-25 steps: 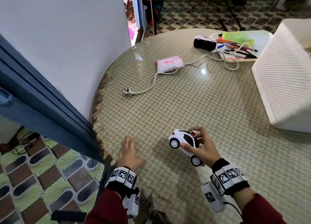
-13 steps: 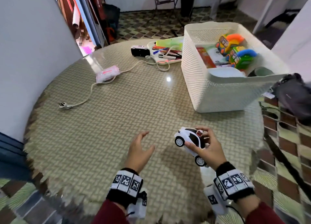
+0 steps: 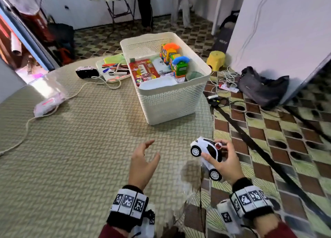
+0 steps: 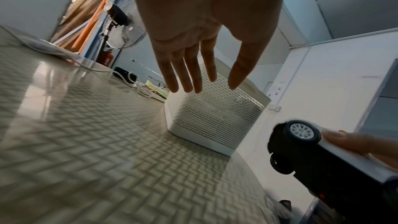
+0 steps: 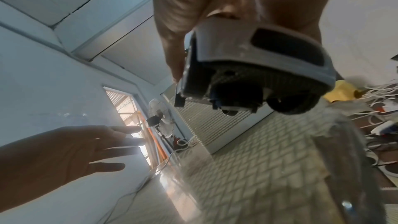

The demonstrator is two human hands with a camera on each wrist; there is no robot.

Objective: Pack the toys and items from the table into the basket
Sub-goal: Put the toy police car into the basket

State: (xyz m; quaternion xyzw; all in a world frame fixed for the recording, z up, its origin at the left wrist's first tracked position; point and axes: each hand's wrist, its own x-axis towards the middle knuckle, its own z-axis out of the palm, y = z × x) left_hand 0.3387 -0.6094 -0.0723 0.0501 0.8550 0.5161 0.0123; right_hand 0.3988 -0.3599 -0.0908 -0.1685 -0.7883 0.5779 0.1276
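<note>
Toy car in my right hand, short of the basket.
My right hand [image 3: 226,161] grips the white toy car [image 3: 206,152] near the basket [image 3: 170,101]; my left hand [image 3: 143,164] hovers empty, fingers spread.

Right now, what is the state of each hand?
Left hand: open, holding nothing.
Right hand: holding the white toy car.

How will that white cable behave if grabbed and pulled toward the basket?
Likely floppy: the cable snakes in loose curves over the table. Pulling may drag the pink pack lying on it. It loops by the pen tray, so it may snag.
</note>
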